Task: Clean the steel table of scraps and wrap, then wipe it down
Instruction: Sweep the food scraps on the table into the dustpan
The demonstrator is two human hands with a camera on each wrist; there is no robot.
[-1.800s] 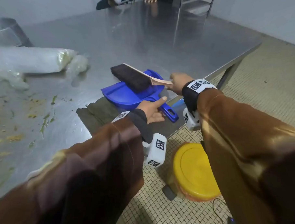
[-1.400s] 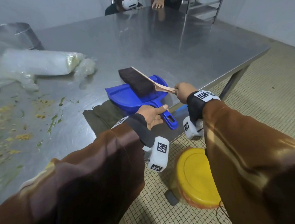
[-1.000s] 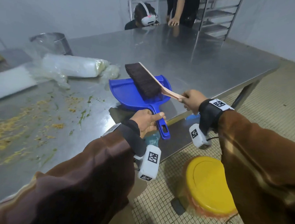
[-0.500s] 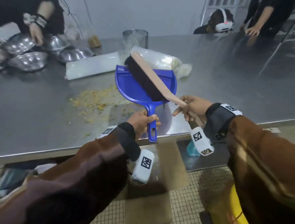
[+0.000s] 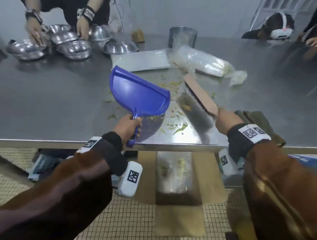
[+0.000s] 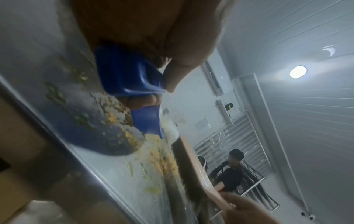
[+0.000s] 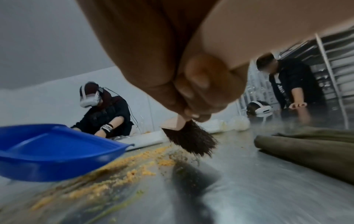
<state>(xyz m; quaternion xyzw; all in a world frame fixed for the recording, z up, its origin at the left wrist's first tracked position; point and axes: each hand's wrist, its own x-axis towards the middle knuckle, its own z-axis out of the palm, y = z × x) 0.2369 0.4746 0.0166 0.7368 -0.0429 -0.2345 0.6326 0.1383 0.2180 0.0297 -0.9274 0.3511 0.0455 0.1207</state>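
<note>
My left hand (image 5: 128,126) grips the handle of a blue dustpan (image 5: 137,93), which is lifted and tilted above the steel table (image 5: 46,100) near its front edge. My right hand (image 5: 225,119) holds the wooden handle of a dark-bristled brush (image 5: 198,101); the bristles (image 7: 189,139) hang just over the table, to the right of the pan. Yellow and green food scraps (image 5: 174,120) lie between and under the two tools, also seen in the right wrist view (image 7: 122,168). A crumpled plastic wrap bundle (image 5: 203,63) lies further back.
A folded olive cloth (image 5: 257,122) lies at my right wrist. A white flat packet (image 5: 140,60), a steel cylinder (image 5: 183,37) and several steel bowls (image 5: 72,43) handled by another person stand at the back. A cardboard box with a plastic bag (image 5: 171,173) sits below the table edge.
I have turned left along the table. The brush has come out of the dustpan and dropped to the table on the right; the pan has swung left and tilted up over the scraps.
</note>
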